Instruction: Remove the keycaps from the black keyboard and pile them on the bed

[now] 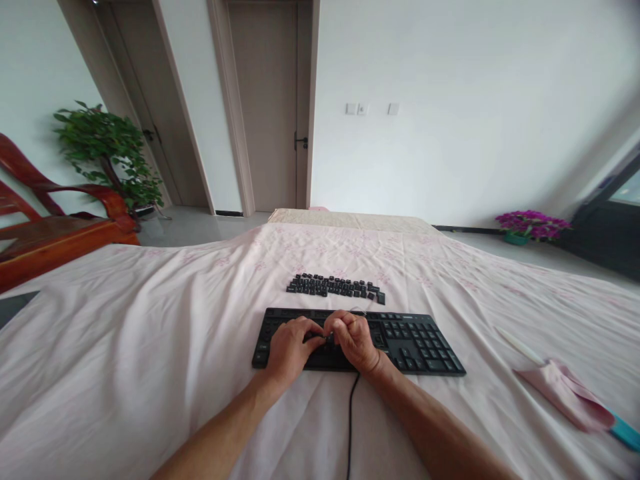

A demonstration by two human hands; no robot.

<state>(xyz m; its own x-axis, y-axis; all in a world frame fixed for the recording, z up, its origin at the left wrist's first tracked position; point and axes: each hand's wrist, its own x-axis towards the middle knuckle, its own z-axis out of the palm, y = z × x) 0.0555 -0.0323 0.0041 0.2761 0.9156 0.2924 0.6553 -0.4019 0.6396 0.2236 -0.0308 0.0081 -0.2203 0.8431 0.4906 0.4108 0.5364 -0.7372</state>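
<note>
A black computer keyboard [427, 343] lies before me, with its left and middle parts largely stripped of keycaps. My left hand [293, 347] rests over the left half, thumb and forefinger pinched at a small dark keycap [327, 339]. Against those fingertips, my right hand [354, 339] is curled into a fist. A thin wire loop [358, 309] sticks out just beyond this fist; the rest of it is hidden by the fingers. Behind the keyboard, several loose black keycaps [330, 287] lie in rows on the cloth.
A pale pink flowered cloth [200, 320] covers the surface in wrinkles. The keyboard's black cable [351, 427] runs toward me between my forearms. At right lie a pink cloth piece [567, 393], a whitish stick [520, 345] and a blue handle [625, 430]. A wooden chair [75, 233] stands left.
</note>
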